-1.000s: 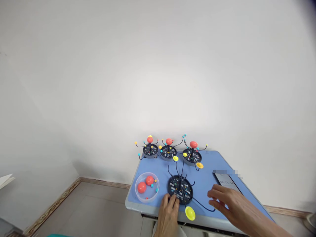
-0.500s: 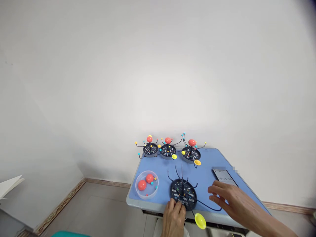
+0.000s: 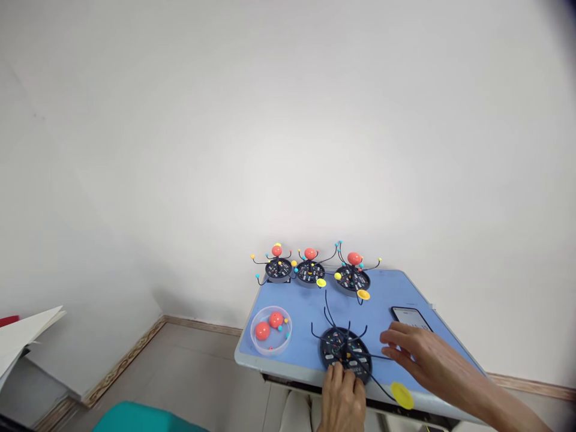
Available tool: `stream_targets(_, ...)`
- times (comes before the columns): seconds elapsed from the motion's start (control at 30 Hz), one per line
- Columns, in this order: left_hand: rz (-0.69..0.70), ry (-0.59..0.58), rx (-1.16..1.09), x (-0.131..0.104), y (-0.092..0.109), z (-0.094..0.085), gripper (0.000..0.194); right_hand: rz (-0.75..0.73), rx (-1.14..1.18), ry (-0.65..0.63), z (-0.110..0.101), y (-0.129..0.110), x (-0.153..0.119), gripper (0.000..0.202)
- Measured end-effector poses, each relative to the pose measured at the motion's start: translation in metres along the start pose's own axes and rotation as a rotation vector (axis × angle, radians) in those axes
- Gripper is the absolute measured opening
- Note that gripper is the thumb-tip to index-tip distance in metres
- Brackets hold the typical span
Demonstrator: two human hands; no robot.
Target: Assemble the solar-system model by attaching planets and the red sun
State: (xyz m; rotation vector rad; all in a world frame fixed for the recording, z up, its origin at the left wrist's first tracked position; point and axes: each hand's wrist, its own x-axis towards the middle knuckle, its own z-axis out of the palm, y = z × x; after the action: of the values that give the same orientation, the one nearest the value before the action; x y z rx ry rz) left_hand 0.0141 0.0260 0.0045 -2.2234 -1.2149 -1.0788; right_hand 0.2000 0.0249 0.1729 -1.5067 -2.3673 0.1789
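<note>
A black solar system model (image 3: 333,343) stands at the table's near edge, its round base printed with small labels and several bent black arms rising from the middle. One arm ends in a yellow ringed planet (image 3: 402,395) that hangs out near the front edge. My left hand (image 3: 343,396) is closed over the near rim of the base, with its fingertips partly hidden. To the right, my right hand (image 3: 414,348) hovers with thumb and fingers apart and holds nothing visible. It overlaps the lower part of a phone (image 3: 410,317) showing a timer.
A clear round tub (image 3: 252,341) on the left holds two red balls (image 3: 262,330) and several small coloured beads. Along the wall stand three models with red balls and coloured planets: left (image 3: 278,268), middle (image 3: 310,272) and right (image 3: 353,279). A teal object (image 3: 144,419) is at lower left.
The model's base has shifted to the right under my left hand, and its arms have swung round. The yellow ringed planet is farther right. My right hand stays nearly in place.
</note>
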Motion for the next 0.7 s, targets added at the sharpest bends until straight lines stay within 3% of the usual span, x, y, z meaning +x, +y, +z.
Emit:
stream_targets(0.17,0.022,-0.135,0.029,-0.004,0.018,0.018,0.03,-0.062,-0.104,-0.074,-0.011,-0.021,0.026,0.031)
stream_targets(0.27,-0.022,-0.278,-0.009,0.003,0.028,0.027,0.032,-0.104,-0.113,-0.14,-0.022,-0.047,0.053,0.028)
stream_targets(0.37,-0.101,-0.369,-0.038,0.015,0.032,0.038,0.019,-0.178,-0.128,-0.182,-0.022,-0.077,0.083,0.026)
stream_targets(0.57,-0.134,-0.343,-0.088,0.026,0.03,0.058,0.017,-0.303,-0.257,-0.359,0.019,-0.134,0.142,0.018)
stream_targets(0.7,-0.218,-0.254,-0.276,0.025,0.037,0.069,0.035,-0.33,-0.374,-0.495,0.056,-0.158,0.174,0.021)
